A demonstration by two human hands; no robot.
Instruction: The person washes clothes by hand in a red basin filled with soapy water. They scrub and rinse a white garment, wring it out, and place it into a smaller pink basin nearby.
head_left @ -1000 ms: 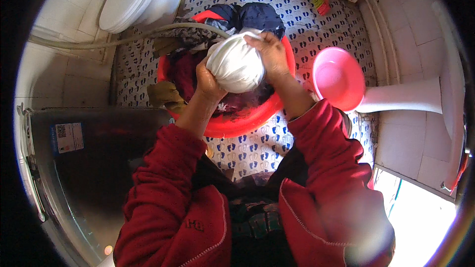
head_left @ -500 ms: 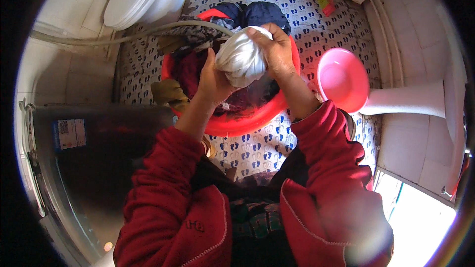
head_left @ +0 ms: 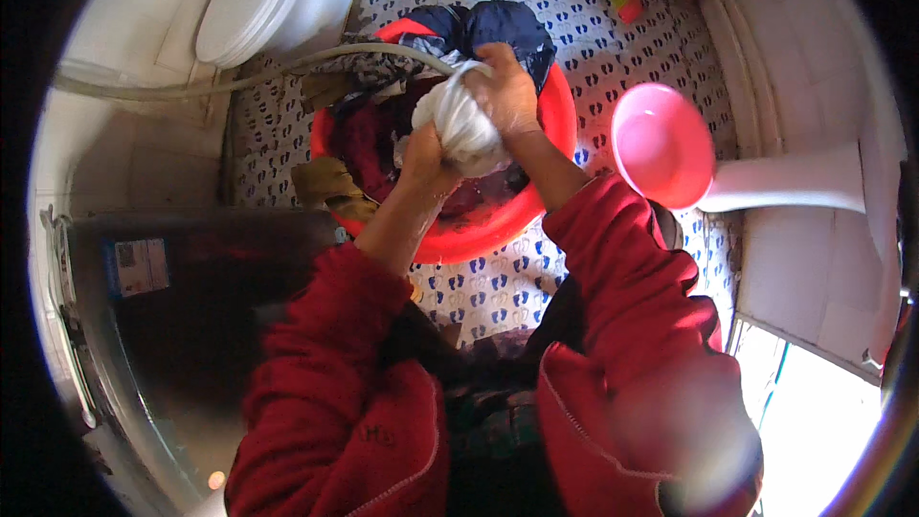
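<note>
Two bare hands gripped a wadded white cloth (head_left: 456, 123) above a large red basin (head_left: 459, 249) of dark laundry on a bathroom floor (head_left: 479, 289) tiled in a footprint pattern. The left hand (head_left: 426, 161) curled around the bundle's lower left side, its fingers partly hidden; the right hand (head_left: 507, 94) bent closed over the upper right, near a strand of fabric that stood out from the wad.

The likeliest mishap, by the look of it, was a slip: the skin appeared wet, and a bundle so loosely gathered could have unrolled if either hand eased off. Any loose end would probably have dropped onto the maroon fabric (head_left: 359, 139) below, where dye, if it ran, might have stained the white. A grey hose (head_left: 172, 92) crossed over the basin to just beside the bundle (whether the two touched could not be told), and a snag there might have tugged the hose aside and sent any water astray.

An olive garment (head_left: 328, 180) hung over the basin's left rim, where it might have dripped on the tiles and left them slick underfoot. A pink basin (head_left: 661, 139) stood to the right, near enough for a swinging right elbow to knock.
</note>
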